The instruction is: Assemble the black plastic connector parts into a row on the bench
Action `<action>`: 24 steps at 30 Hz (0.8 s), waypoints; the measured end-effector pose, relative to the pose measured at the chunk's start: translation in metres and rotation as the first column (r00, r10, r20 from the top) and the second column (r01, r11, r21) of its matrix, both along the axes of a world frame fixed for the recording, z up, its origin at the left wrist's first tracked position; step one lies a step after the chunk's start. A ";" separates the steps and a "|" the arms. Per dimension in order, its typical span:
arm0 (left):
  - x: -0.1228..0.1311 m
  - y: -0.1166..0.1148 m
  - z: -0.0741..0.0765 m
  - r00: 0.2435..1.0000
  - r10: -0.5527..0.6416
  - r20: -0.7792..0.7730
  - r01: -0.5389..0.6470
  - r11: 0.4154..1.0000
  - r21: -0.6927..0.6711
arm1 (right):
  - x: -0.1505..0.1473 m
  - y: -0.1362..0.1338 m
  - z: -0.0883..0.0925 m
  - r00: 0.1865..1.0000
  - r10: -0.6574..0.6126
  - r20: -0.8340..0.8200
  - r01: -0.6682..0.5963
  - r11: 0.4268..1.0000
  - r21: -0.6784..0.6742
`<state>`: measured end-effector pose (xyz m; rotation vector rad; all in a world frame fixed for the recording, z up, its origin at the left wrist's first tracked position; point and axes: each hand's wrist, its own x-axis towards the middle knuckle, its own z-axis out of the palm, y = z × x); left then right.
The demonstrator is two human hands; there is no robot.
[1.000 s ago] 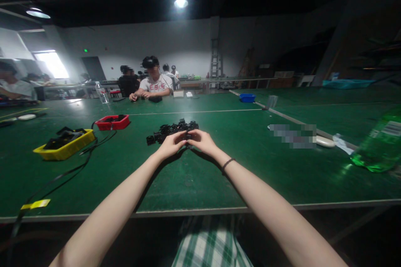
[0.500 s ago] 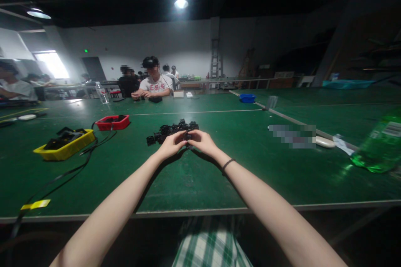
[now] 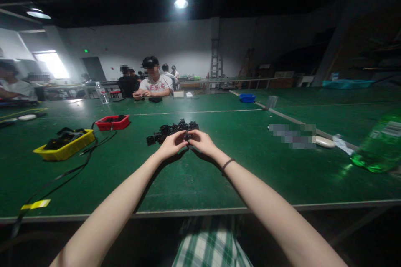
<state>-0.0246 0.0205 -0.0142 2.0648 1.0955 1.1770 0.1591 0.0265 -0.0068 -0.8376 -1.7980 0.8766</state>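
My left hand (image 3: 173, 143) and my right hand (image 3: 201, 142) meet over the green table (image 3: 194, 183), thumbs and fingers closed from both sides on one small black part (image 3: 187, 137). Its exact kind is too small and dark to make out. Just behind my fingers lies a loose pile of black plastic parts (image 3: 169, 129), spreading to the left. My hands cover the near right side of this pile.
To the left stand a yellow bin (image 3: 64, 150) and a red bin (image 3: 112, 122) with black parts, a black cable (image 3: 84, 158) beside them. A green bottle (image 3: 380, 142) is at right, a blue bin (image 3: 247, 98) farther back. A person (image 3: 155, 85) sits across the table.
The small black part has turned slightly between my fingers. My hands and arms stay in nearly the same place.
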 end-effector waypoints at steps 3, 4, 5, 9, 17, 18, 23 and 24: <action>0.001 -0.002 0.001 1.000 -0.007 0.018 0.007 1.000 -0.024 | 0.000 -0.001 0.001 1.000 0.013 -0.010 -0.013 1.000 -0.009; 0.001 -0.002 0.001 1.000 -0.006 0.022 0.007 0.999 -0.032 | 0.000 -0.001 0.001 1.000 0.013 -0.010 -0.013 1.000 -0.013; 0.001 -0.003 0.002 1.000 -0.003 0.025 0.004 0.999 -0.038 | 0.000 -0.002 0.002 1.000 0.013 -0.009 -0.013 1.000 -0.017; 0.002 -0.004 0.003 1.000 0.011 0.021 -0.010 0.999 -0.039 | 0.000 -0.003 0.003 1.000 0.028 -0.012 -0.029 0.999 -0.028; 0.003 -0.006 0.004 0.999 0.025 -0.020 -0.026 0.999 -0.023 | 0.000 -0.004 0.004 1.000 0.029 -0.012 -0.029 0.998 -0.049; 0.003 -0.006 0.004 0.999 0.034 -0.018 -0.034 0.999 -0.019 | 0.000 -0.004 0.004 0.999 0.028 -0.015 -0.029 0.998 -0.050; 0.003 -0.006 0.004 0.998 0.050 -0.024 -0.050 0.999 -0.002 | 0.000 -0.003 0.003 0.999 0.036 -0.020 -0.037 0.998 -0.044; 0.003 -0.006 0.004 0.998 0.052 -0.028 -0.052 0.999 0.004 | 0.000 -0.003 0.003 0.999 0.040 -0.022 -0.041 0.998 -0.044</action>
